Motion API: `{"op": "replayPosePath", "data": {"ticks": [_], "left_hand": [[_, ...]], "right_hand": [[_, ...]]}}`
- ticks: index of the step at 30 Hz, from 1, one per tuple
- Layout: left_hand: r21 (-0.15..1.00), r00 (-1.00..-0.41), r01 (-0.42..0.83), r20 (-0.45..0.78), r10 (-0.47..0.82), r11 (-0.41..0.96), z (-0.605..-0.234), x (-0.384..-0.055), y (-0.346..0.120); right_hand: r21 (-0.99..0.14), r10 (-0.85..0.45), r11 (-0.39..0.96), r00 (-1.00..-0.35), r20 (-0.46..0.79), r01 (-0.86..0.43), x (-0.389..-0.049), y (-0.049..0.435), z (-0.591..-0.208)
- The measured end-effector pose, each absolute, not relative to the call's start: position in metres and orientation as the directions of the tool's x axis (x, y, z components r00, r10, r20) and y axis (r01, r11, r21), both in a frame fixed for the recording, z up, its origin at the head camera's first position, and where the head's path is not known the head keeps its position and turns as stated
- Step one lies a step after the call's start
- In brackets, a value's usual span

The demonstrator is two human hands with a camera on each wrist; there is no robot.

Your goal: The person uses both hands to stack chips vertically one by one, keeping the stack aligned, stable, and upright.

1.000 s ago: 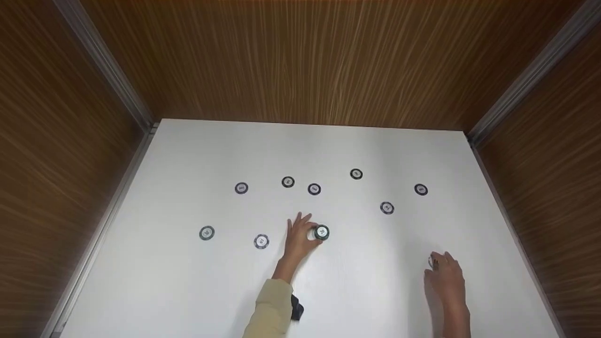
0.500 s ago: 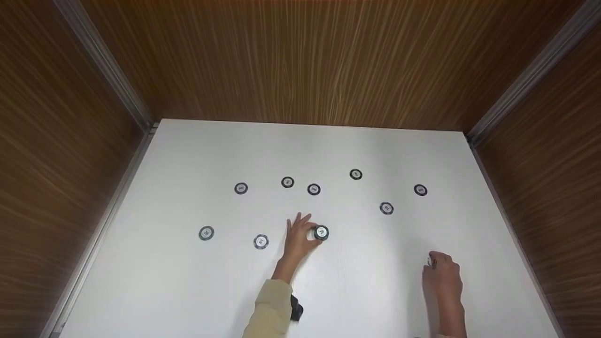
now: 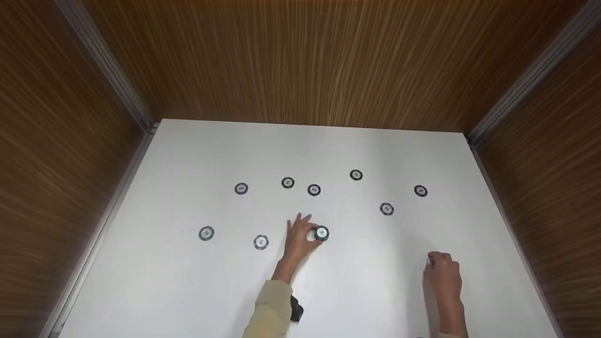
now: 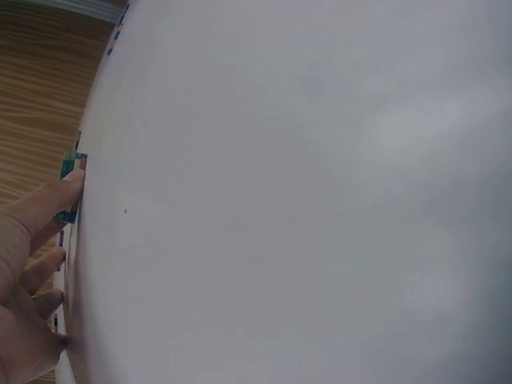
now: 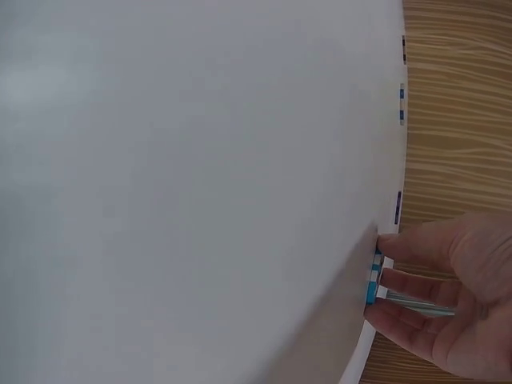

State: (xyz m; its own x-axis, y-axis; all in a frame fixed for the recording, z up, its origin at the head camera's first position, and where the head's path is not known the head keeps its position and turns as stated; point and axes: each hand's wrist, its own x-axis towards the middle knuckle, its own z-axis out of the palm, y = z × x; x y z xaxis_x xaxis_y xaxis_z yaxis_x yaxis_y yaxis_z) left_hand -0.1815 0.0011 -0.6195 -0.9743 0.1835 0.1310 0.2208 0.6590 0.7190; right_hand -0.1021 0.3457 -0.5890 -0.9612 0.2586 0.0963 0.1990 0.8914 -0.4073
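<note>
In the head view my left hand (image 3: 298,240) rests at mid-table, thumb and index finger pinching a short stack of green-edged poker chips (image 3: 321,233) from the sides. The left wrist view shows that green stack (image 4: 68,188) edge-on, partly covered by the thumb; the other fingers are spread. Toward the right front, my right hand (image 3: 445,276) pinches a poker chip (image 3: 430,261), mostly hidden by its fingers. Seen from the right wrist, this chip (image 5: 373,280) has a blue and white edge and is held between thumb and fingertips, close over the table.
Several poker chips lie flat and apart on the white table (image 3: 352,291), among them a grey-green one (image 3: 206,233) and a grey one (image 3: 261,242) on the left, a dark one (image 3: 420,191) on the right. Brown wood-grain panels (image 3: 300,61) wall the back and sides.
My right hand has shifted slightly left with its chip in the grip. The left hand keeps the green stack in the same place, and the loose chips have not moved.
</note>
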Motion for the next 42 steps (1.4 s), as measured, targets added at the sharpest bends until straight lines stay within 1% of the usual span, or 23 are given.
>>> {"op": "replayPosePath", "data": {"ticks": [5,12,19,29,32,38,42], "left_hand": [[0.708,-0.972,0.233,0.146,0.185,0.667,-0.62,-0.181,0.001],[0.704,-0.974,0.223,0.133,0.183,0.674,-0.62,-0.18,0.002],[0.703,-0.97,0.24,0.154,0.187,0.669,-0.62,-0.18,0.001],[0.71,-0.969,0.247,0.171,0.178,0.659,-0.621,-0.181,0.001],[0.698,-0.97,0.243,0.165,0.179,0.674,-0.621,-0.181,0.002],[0.693,-0.972,0.233,0.15,0.18,0.682,-0.621,-0.18,0.002],[0.69,-0.969,0.246,0.166,0.181,0.681,-0.62,-0.18,0.002]], "right_hand": [[-0.414,0.248,0.89,-0.965,0.082,0.193,-0.102,0.346,-0.587],[-0.455,0.263,0.853,-0.964,-0.046,0.255,-0.102,0.344,-0.58],[-0.466,0.271,0.836,-0.956,-0.114,0.292,-0.103,0.341,-0.577],[-0.528,0.237,0.814,-0.968,-0.079,0.242,-0.103,0.342,-0.575],[-0.531,0.225,0.815,-0.971,-0.078,0.231,-0.103,0.342,-0.574],[-0.529,0.208,0.815,-0.971,-0.115,0.237,-0.104,0.343,-0.573],[-0.517,0.184,0.831,-0.979,-0.091,0.204,-0.105,0.341,-0.572]]}}
